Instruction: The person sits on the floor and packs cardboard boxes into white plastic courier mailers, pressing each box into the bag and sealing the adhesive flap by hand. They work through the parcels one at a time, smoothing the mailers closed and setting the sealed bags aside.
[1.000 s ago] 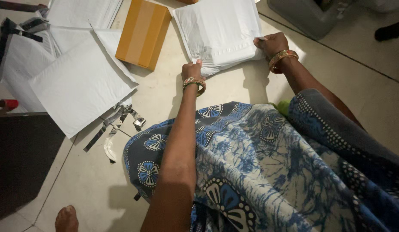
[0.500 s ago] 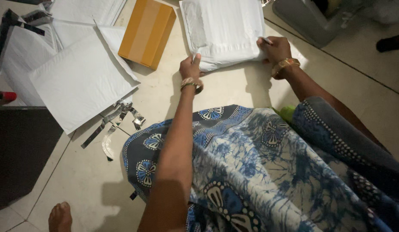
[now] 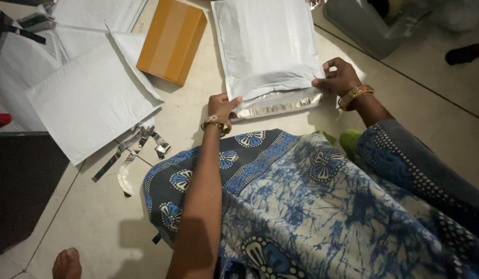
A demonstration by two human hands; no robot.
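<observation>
Seated on the tiled floor (image 3: 95,227), blue patterned skirt (image 3: 312,206) spread over my lap.

Left hand (image 3: 221,107): fingers pinched on the near-left corner of the white padded mailer (image 3: 268,49). Right hand (image 3: 340,77): clenched on its near-right corner. Both hands are grasping the mailer at its open end, where the silvery flap strip (image 3: 278,105) lies folded along the edge nearest me. The mailer lies flat on the floor just ahead of my knees, its far end reaching toward the top of the view.

Around it: a brown cardboard box (image 3: 172,41) just left of the mailer, not touching it. A stack of more white mailers (image 3: 90,103) further left. Peeled liner strips (image 3: 131,155) lie loose on the floor beside my left knee. A grey bin (image 3: 363,26) stands at upper right.

Risks, as I judge them:
- Flap goes down crooked if my two hands pull unevenly; the seal would then wrinkle or leave a gap.
- If adhesive is exposed, it may catch my fingers or the skirt hem, which sits very near.
- Loose liner strips could get dragged under the mailer and stuck to it.
- Light is dim; flap alignment is hard to check.
- Whether anything is inside the mailer, I cannot tell.
</observation>
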